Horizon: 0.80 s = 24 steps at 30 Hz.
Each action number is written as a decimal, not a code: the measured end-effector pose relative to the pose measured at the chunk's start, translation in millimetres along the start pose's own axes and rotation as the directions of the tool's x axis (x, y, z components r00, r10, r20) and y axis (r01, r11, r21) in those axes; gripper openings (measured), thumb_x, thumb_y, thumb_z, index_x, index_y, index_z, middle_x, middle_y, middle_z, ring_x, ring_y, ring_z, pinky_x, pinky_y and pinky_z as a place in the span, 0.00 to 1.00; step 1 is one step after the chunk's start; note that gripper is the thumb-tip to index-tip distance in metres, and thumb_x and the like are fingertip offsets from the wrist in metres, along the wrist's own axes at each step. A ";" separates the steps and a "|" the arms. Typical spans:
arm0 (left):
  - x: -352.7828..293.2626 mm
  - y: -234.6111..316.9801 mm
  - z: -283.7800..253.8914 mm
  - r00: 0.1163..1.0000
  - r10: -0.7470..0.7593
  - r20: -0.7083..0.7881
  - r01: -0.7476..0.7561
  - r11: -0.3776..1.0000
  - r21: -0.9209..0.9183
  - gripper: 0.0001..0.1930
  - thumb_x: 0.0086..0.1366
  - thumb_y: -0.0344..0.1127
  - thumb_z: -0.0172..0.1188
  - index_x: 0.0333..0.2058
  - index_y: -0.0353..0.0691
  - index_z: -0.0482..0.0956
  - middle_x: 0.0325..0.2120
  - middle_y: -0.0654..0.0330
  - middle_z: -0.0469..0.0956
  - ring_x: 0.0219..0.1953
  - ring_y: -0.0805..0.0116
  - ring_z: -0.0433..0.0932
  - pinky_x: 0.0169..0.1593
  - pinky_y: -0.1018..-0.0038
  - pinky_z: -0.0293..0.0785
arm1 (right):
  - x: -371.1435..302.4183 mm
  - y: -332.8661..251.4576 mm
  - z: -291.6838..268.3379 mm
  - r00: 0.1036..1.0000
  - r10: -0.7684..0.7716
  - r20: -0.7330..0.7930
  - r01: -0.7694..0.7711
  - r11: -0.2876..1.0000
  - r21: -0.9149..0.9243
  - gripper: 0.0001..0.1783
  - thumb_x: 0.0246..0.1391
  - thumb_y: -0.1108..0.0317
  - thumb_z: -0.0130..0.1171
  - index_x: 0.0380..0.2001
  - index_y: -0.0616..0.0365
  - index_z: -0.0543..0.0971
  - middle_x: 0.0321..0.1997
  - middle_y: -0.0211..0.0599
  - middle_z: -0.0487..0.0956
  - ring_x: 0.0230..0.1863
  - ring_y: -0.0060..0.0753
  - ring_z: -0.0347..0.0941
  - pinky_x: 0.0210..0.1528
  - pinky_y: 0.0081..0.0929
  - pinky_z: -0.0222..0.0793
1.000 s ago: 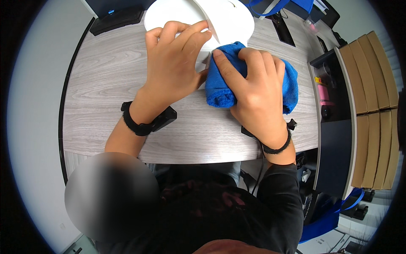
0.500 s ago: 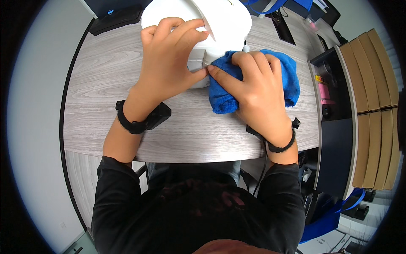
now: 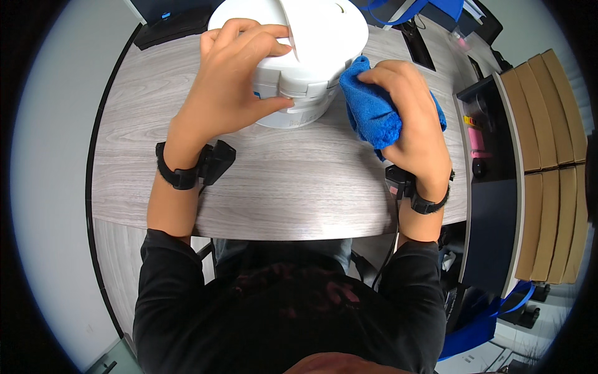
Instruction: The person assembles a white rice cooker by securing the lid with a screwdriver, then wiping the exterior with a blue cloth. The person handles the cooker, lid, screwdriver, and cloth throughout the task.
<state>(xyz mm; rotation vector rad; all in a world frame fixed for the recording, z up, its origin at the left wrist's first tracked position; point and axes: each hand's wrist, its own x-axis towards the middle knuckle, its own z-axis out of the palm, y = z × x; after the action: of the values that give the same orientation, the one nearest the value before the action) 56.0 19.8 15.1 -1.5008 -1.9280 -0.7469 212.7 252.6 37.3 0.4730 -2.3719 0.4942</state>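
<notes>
A white, round lidded container [image 3: 333, 37] stands at the far side of the table, with a raised band across its lid and a latch-like tab at its front. My left hand [image 3: 233, 78] grips its front left edge. The fingers curl on the lid beside the band, while the thumb presses low on the front tab. Just right of the container, my right hand [image 3: 411, 109] is closed around a bunched blue cloth [image 3: 370, 109]. Part of the cloth is hidden behind my fingers. The cloth's upper tip is close to the container's side; I cannot tell whether they touch.
A grey wood-grain table [image 3: 293, 187] lies under both hands. A black flat case [image 3: 177, 30] rests at the back left. On the right stand a dark shelf unit [image 3: 498, 230] and several brown cardboard boxes [image 3: 548, 218]. A cable [image 3: 397, 230] hangs from my right wrist.
My right hand has drawn the blue cloth right, away from the container's front, uncovering it. My left hand has shifted slightly left, its thumb still at the front tab.
</notes>
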 end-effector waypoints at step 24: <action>3.9 -1.3 -0.3 1.000 0.015 0.004 -0.015 1.000 -0.011 0.44 0.31 0.38 0.85 0.54 0.59 0.79 0.46 0.70 0.80 0.53 0.64 0.73 0.55 0.61 0.57 | 4.1 17.0 18.0 0.998 -0.056 0.020 0.052 0.982 0.183 0.29 0.32 0.79 0.70 0.45 0.53 0.83 0.46 0.38 0.81 0.49 0.48 0.76 0.55 0.40 0.70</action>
<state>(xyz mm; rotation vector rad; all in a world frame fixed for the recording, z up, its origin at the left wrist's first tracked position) 53.9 21.9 18.1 -1.5229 -1.9164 -0.7490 192.5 258.2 23.5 0.6276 -2.3420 0.6875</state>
